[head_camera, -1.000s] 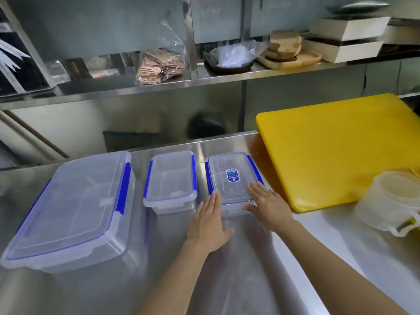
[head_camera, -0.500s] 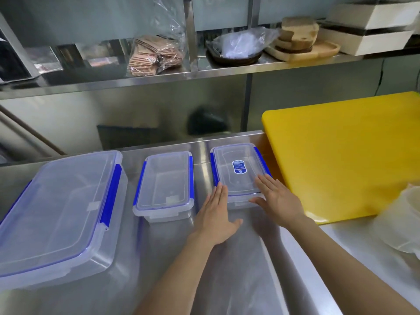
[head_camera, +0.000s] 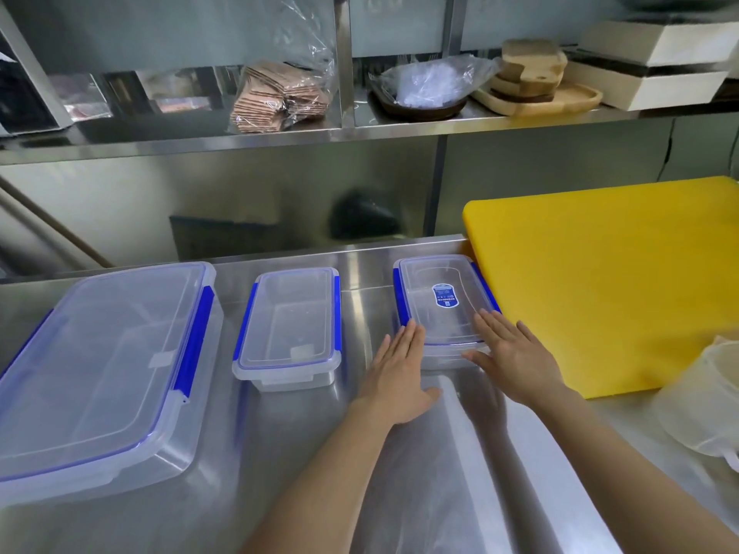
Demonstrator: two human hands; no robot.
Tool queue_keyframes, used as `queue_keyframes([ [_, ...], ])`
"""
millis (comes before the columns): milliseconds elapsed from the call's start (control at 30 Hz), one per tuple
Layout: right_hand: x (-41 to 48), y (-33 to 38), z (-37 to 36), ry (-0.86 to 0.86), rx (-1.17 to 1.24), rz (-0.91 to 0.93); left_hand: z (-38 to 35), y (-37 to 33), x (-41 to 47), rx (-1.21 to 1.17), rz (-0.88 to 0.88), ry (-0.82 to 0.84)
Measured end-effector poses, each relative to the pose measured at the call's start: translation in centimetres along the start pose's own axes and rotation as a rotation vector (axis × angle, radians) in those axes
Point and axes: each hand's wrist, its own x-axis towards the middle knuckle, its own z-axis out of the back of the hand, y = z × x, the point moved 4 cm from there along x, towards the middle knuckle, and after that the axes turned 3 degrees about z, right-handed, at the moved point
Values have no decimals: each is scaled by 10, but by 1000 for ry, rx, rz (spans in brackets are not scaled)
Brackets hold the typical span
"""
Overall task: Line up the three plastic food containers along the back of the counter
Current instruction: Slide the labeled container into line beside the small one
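Observation:
Three clear plastic containers with blue clips stand on the steel counter (head_camera: 420, 473). The large container (head_camera: 100, 365) is at the left, nearer the front. A medium container (head_camera: 290, 325) stands in the middle. The small container (head_camera: 440, 301), with a blue label on its lid, sits at the right, close to the counter's back edge. My left hand (head_camera: 400, 373) lies flat with fingertips against its front left corner. My right hand (head_camera: 516, 353) rests flat with fingers on the lid's front right corner. Neither hand grips it.
A yellow cutting board (head_camera: 612, 281) lies right beside the small container. A translucent jug (head_camera: 708, 401) stands at the right edge. Behind the counter rises a steel backsplash, with a shelf (head_camera: 280, 137) above holding bagged items, wooden boards and boxes.
Both hands have pushed the small container away from me toward the back of the counter. It now sits farther back than the medium container.

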Motion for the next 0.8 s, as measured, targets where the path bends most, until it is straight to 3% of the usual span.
queue_keyframes([
  [100,-1,12,10,-59,-33,0,20,14,-9,-47,18,-142],
  [233,-1,64,33,-287,80,128,57,69,-43,-152,194,-538],
  [300,4,95,32,-238,213,151,67,106,-60,-158,335,-679],
  [433,17,158,4,-87,343,286,61,169,-73,-407,591,-501],
  [533,30,196,-18,15,353,324,53,178,-73,-604,570,-426],
  [667,31,228,-34,76,213,366,47,191,-92,-681,618,-435],
  [800,33,202,-28,9,182,351,46,172,-83,-660,590,-426],
])
